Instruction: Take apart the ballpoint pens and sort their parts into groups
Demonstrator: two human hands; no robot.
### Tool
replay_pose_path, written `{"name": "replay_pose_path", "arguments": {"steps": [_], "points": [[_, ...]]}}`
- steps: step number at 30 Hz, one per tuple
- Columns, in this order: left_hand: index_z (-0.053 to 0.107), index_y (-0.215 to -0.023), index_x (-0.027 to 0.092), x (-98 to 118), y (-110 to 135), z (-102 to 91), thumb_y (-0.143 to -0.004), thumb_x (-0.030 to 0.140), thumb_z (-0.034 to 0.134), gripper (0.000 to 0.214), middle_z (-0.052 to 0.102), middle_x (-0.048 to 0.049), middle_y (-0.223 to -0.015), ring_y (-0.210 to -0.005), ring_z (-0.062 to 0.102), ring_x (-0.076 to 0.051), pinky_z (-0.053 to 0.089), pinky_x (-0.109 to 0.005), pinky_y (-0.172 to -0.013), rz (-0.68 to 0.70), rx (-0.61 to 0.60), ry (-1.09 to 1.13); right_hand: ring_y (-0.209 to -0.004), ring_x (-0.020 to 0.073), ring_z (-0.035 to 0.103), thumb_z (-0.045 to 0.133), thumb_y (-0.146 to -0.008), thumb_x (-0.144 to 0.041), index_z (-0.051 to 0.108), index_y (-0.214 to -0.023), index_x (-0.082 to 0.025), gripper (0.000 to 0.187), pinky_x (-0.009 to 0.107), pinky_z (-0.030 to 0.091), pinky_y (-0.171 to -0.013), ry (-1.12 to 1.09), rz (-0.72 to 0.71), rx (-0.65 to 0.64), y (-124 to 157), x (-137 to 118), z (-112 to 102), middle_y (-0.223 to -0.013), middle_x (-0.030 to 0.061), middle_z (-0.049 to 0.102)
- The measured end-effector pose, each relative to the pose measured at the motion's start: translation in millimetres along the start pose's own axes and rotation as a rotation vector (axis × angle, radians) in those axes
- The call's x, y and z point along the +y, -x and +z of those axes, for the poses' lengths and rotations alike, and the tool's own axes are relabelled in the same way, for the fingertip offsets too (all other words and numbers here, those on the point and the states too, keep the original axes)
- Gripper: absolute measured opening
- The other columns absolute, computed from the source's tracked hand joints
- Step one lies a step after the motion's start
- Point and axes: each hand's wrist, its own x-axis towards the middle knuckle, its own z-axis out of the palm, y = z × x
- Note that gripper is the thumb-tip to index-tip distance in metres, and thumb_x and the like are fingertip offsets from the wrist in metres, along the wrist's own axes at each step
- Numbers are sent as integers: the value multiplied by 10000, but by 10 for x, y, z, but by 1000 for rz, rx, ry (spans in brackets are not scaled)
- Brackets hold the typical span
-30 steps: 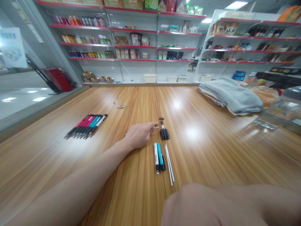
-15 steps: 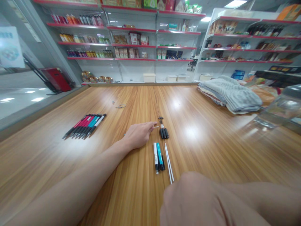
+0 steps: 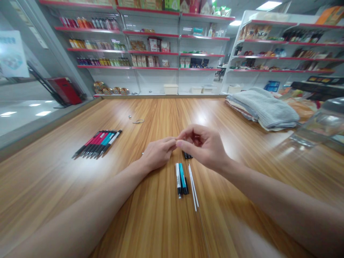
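Observation:
My left hand (image 3: 158,152) rests on the wooden table, fingers closed on a thin white pen refill; only a small end (image 3: 142,153) peeks out behind the hand. My right hand (image 3: 202,145) meets it fingertip to fingertip, thumb and forefinger pinched together; what is in the pinch is hidden. Below the right hand, several black pen grips (image 3: 187,155) are partly covered. Nearer to me lie pen barrels, one white (image 3: 177,178) and one teal (image 3: 182,175), with black ends. Beside them are two white refills (image 3: 192,188), side by side.
A row of pens (image 3: 98,144) in red, teal and white lies on the left. Small metal bits (image 3: 129,116) and a grey loop (image 3: 138,121) are farther back. Folded cloths (image 3: 264,107) and a clear container (image 3: 313,123) stand on the right. Stocked shelves (image 3: 153,52) rise behind the table (image 3: 150,222).
My right hand has moved forward from the near edge to my left fingertips. It now covers the small dark parts and most of the black grips. The left hand has stayed in place.

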Motion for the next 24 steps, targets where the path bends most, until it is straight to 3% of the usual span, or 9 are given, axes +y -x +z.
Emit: {"name": "replay_pose_path", "arguments": {"steps": [2,6,10,17,21,24], "points": [[623,-1031,260,-17,-2,17,-951,321,374,269,616,-2,-1214,-1016,610,-169,476,-273,-803,59,40,-40,-753,151,535,680,-795,-312,646,-926,-178,192,281,435,-698,350,-35,111,-32,365,16,-769,21,574],[601,-986,251,-66,-9,61,-955,311,378,233,617,-11,-1134,-936,609,-141,466,-241,-748,145,89,-73,-856,177,561,649,-831,-271,651,-962,-189,155,306,439,-787,571,-72,5,-10,769,61,-873,40,604],[587,-954,235,-73,-6,65,-966,329,365,242,608,-17,-1076,-897,600,-128,462,-234,-759,177,114,-61,-871,185,559,610,-866,-262,657,-930,-188,109,314,438,-802,630,-81,78,2,780,57,-866,46,585],[572,-913,213,-46,6,47,-973,341,353,261,596,-26,-988,-848,586,-125,455,-235,-736,188,126,-40,-835,167,560,561,-909,-312,631,-784,-175,198,284,420,-762,615,-62,56,-9,812,1,-820,36,587],[570,-903,204,-52,1,54,-976,332,347,267,593,-30,-940,-848,581,-132,451,-243,-746,152,161,-32,-743,144,530,529,-918,-312,596,-775,-161,218,263,388,-681,599,-17,185,-36,865,-60,-776,24,577],[566,-875,200,-66,-2,58,-974,325,350,268,592,-29,-912,-841,583,-136,448,-246,-742,135,177,-29,-604,118,460,514,-909,-382,577,-729,-157,295,256,338,-583,533,135,297,-69,954,-156,-652,-7,516]]}}
